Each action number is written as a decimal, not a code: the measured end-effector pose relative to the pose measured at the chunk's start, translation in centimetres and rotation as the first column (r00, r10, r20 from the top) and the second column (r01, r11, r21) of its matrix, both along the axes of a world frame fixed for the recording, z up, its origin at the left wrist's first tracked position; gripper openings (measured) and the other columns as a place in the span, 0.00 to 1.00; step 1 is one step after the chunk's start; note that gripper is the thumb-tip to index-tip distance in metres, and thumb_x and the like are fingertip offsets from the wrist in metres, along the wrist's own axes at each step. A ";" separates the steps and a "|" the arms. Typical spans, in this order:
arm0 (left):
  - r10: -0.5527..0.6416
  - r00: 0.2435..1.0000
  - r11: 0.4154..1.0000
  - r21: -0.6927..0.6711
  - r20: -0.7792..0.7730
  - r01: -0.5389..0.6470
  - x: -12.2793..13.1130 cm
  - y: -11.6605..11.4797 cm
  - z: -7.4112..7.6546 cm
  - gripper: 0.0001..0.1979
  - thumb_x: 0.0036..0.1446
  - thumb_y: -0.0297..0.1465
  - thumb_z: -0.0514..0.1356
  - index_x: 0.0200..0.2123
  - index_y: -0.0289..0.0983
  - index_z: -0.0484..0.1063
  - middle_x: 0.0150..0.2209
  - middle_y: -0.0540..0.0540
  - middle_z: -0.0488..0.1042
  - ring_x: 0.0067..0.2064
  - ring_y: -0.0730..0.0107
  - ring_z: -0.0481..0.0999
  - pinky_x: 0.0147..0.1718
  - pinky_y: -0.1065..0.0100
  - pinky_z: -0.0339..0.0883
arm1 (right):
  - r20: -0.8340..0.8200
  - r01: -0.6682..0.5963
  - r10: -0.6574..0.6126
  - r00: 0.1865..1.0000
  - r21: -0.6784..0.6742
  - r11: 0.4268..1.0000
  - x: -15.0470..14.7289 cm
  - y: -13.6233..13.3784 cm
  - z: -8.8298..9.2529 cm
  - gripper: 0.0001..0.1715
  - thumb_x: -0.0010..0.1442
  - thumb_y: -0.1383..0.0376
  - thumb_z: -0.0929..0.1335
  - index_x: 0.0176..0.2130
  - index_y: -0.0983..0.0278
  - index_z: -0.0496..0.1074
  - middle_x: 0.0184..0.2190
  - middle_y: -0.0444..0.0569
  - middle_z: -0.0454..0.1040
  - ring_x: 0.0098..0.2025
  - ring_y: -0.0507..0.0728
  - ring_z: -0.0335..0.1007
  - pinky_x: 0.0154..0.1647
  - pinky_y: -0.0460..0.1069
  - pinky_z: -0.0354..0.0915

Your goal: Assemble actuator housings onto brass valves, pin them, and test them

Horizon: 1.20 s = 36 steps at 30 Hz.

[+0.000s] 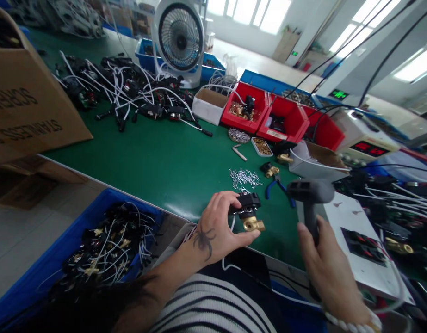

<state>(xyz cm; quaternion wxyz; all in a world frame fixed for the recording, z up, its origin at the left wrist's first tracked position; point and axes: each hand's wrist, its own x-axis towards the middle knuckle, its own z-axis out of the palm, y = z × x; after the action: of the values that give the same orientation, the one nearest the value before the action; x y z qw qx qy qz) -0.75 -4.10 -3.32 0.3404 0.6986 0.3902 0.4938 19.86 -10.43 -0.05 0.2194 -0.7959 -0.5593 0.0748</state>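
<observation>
My left hand (222,226) is closed around a solenoid valve (250,210) with a black coil housing, a brass body and a white cable hanging down. It holds the valve at the near edge of the green table. To the right, my right hand (326,259) grips the handle of a black mallet (310,192), whose head is raised above the table. Just beyond the valve lies a pile of small silver cotter pins (244,178). Blue-handled pliers (277,187) lie between the pins and the mallet, near another brass valve (269,170).
A white metal fixture (355,231) stands right of the mallet. Red bins (246,111), a white fan (195,76) and heaped cabled parts (130,88) line the back. At left are a cardboard box (29,92) and, below the table edge, a blue crate (36,277) of finished-looking valves.
</observation>
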 end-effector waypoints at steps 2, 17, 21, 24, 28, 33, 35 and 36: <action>-0.015 1.000 0.999 0.049 -0.002 0.015 -0.1 -0.1 0.5 0.25 0.43 0.34 0.71 0.40 0.39 0.61 0.48 0.42 0.72 0.50 0.58 0.72 0.48 0.53 0.70 | 0.090 0.023 -0.024 0.996 0.013 1.000 0.3 0.2 -1.2 0.38 0.62 0.51 0.57 0.59 0.76 0.61 0.38 0.65 0.71 0.40 0.71 0.71 0.38 0.64 0.69; -0.231 0.964 0.871 0.414 -0.128 0.264 0.3 -0.4 5.0 0.09 0.61 0.34 0.61 0.40 0.33 0.70 0.50 0.36 0.74 0.55 0.62 0.72 0.55 0.60 0.69 | -0.878 -0.138 0.279 0.388 0.244 0.960 -3.8 -0.9 3.2 0.29 0.63 0.58 0.69 0.61 0.50 0.59 0.44 0.45 0.78 0.44 0.51 0.75 0.41 0.41 0.70; -0.203 0.978 0.863 0.465 -0.043 0.199 0.6 -0.4 5.2 0.02 0.61 0.27 0.60 0.36 0.33 0.71 0.47 0.37 0.77 0.52 0.66 0.74 0.53 0.63 0.70 | -0.877 -0.080 0.299 0.375 0.291 0.953 -4.1 -1.2 3.0 0.26 0.62 0.59 0.70 0.57 0.49 0.62 0.42 0.43 0.78 0.43 0.51 0.76 0.41 0.41 0.71; -0.199 0.980 0.865 0.468 -0.005 0.178 0.9 -0.6 5.2 0.02 0.60 0.26 0.61 0.36 0.33 0.71 0.47 0.37 0.77 0.52 0.66 0.75 0.53 0.63 0.70 | -0.879 -0.049 0.297 0.374 0.301 0.952 -4.4 -1.3 3.1 0.24 0.61 0.58 0.71 0.55 0.48 0.64 0.42 0.42 0.78 0.42 0.51 0.76 0.43 0.43 0.72; -0.189 0.982 0.881 0.445 0.019 0.161 1.0 -0.9 5.0 0.02 0.60 0.25 0.61 0.35 0.32 0.72 0.47 0.37 0.77 0.52 0.67 0.75 0.54 0.64 0.69 | -0.888 -0.033 0.278 0.366 0.286 0.958 -4.7 -1.3 3.3 0.24 0.60 0.57 0.71 0.54 0.48 0.64 0.42 0.42 0.78 0.42 0.52 0.76 0.43 0.44 0.72; -0.176 0.983 0.901 0.410 0.045 0.142 1.0 -1.2 4.6 0.01 0.60 0.25 0.61 0.36 0.33 0.71 0.47 0.38 0.77 0.52 0.68 0.75 0.55 0.65 0.68 | -0.895 -0.010 0.255 0.364 0.271 0.963 -5.1 -1.1 3.3 0.22 0.60 0.56 0.72 0.52 0.50 0.65 0.37 0.41 0.79 0.38 0.51 0.76 0.38 0.42 0.72; -0.196 0.978 0.921 0.354 0.068 0.160 1.0 -1.4 4.4 0.03 0.60 0.25 0.61 0.38 0.35 0.71 0.48 0.40 0.76 0.53 0.69 0.74 0.56 0.64 0.67 | -0.896 -0.026 0.269 0.353 0.278 0.960 -5.2 -0.9 3.3 0.23 0.59 0.57 0.72 0.52 0.50 0.65 0.38 0.41 0.79 0.38 0.51 0.77 0.38 0.43 0.72; -0.198 0.974 0.940 0.304 0.107 0.158 1.0 -1.4 4.2 0.06 0.60 0.26 0.61 0.41 0.36 0.70 0.50 0.40 0.74 0.55 0.67 0.72 0.57 0.62 0.65 | -0.895 -0.032 0.274 0.351 0.281 0.959 -5.2 -0.9 3.3 0.23 0.59 0.56 0.72 0.52 0.50 0.65 0.39 0.42 0.79 0.38 0.52 0.77 0.37 0.43 0.72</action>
<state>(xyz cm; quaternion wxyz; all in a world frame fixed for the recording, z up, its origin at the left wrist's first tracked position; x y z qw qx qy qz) 0.27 -5.51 0.91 0.3021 0.7384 0.2236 0.5599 14.63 -11.32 3.23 0.5716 -0.5304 -0.4155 0.4684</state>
